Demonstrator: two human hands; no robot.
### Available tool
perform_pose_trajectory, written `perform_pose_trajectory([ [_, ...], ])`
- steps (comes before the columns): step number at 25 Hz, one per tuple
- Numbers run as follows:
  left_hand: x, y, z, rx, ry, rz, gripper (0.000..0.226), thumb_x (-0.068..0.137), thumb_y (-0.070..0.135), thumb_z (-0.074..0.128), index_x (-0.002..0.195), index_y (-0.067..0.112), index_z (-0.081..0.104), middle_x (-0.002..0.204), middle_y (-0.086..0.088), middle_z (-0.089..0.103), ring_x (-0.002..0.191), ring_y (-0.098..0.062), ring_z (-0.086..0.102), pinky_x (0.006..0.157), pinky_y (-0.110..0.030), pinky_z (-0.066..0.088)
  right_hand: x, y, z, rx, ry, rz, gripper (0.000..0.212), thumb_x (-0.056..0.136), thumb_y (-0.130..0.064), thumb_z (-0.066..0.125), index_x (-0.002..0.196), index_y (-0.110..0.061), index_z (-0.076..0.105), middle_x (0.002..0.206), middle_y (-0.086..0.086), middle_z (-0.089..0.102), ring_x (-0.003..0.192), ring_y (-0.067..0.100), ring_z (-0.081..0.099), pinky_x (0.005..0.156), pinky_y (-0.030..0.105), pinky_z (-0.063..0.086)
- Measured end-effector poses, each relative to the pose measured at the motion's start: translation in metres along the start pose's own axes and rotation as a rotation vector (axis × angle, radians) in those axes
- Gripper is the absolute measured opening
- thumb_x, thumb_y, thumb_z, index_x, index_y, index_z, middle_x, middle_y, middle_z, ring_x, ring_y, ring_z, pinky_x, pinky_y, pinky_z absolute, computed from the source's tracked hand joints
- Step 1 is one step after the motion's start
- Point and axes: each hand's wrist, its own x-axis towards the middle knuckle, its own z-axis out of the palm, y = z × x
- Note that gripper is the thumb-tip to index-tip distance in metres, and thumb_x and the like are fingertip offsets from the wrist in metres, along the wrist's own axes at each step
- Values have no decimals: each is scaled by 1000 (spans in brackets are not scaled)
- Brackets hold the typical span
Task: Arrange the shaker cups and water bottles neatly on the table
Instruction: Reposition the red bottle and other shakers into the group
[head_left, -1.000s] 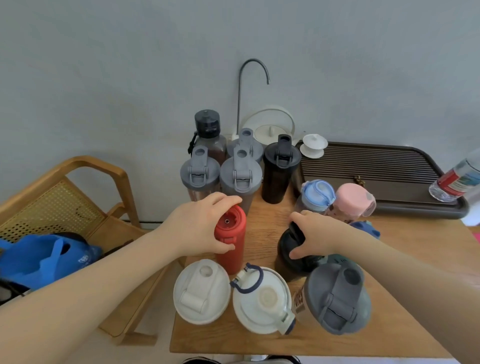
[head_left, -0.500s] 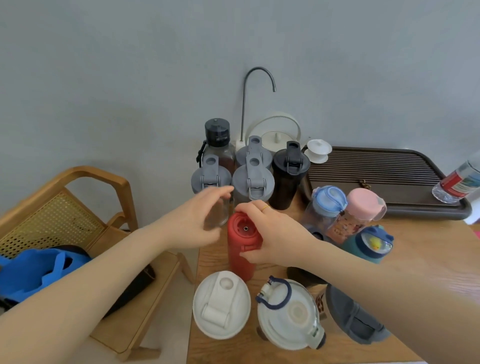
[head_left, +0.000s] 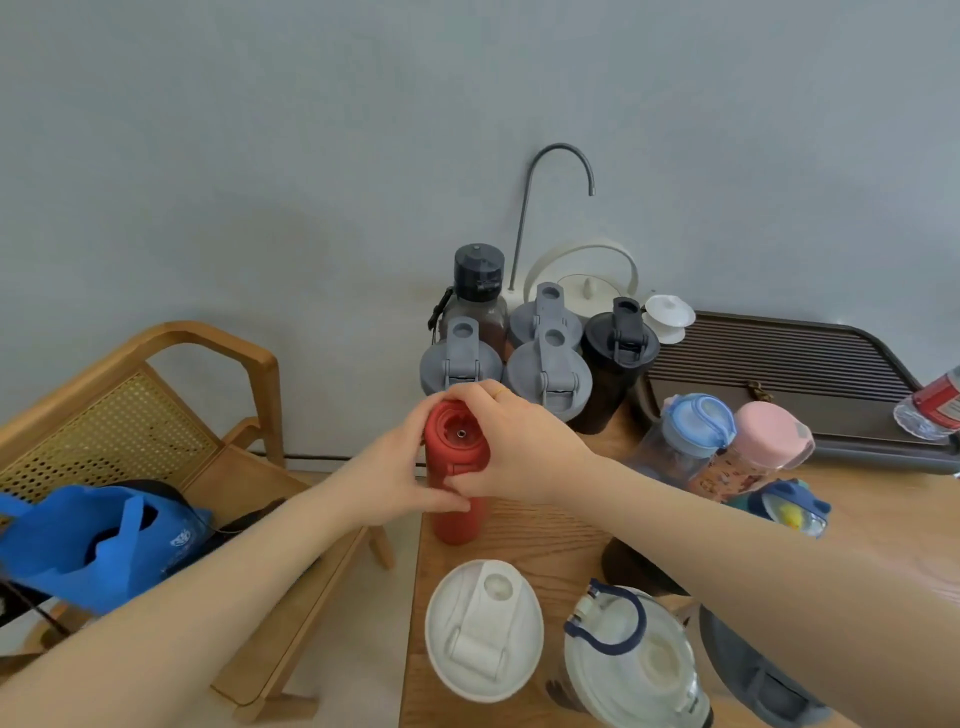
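A red bottle (head_left: 458, 514) stands upright near the table's left edge. My left hand (head_left: 387, 483) grips its upper part from the left, and my right hand (head_left: 514, 447) grips its top from the right. Behind it stand grey-lidded shaker cups (head_left: 548, 376), a black shaker (head_left: 615, 358) and a dark bottle with a black cap (head_left: 478, 291). Near the front edge stand a white-lidded shaker (head_left: 483, 629) and a clear bottle with a blue loop (head_left: 628, 660). A blue-lidded bottle (head_left: 693, 431), a pink-lidded bottle (head_left: 769, 436) and a small blue cup (head_left: 789, 512) are at the right.
A dark slatted tea tray (head_left: 779, 358) lies at the back right, with a clear bottle with a red label (head_left: 932, 410) on its right end. A white kettle and gooseneck tap (head_left: 582, 280) stand by the wall. A wooden chair (head_left: 156, 415) with a blue bag (head_left: 88, 540) is left of the table.
My right hand left the dark bottle and came over to the red bottle's top. My left hand let go for a moment and now grips the red bottle again.
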Motion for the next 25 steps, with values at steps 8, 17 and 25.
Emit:
perform_pose_trajectory([
  [8,-28,-21,-17,-106,332,-13,77,55,24,86,105,50,35,104,26,53,97,10,53,78,-5,41,61,-1,-18,-271,174,62,64,85,-51,51,133,-12,38,141,10,43,131,28,36,106,42,31],
  [17,-37,-31,-46,-118,388,-19,78,57,26,85,115,40,35,106,29,47,97,6,51,74,-5,41,78,3,-2,-388,5,185,85,67,-57,69,127,-7,36,150,18,22,138,34,19,109,46,29],
  [25,-31,-25,-46,-162,399,-25,78,58,21,85,117,34,36,103,28,48,94,6,50,72,-6,39,50,-2,2,-322,-86,37,72,64,-42,72,120,-14,35,119,9,44,103,29,52,79,39,50],
])
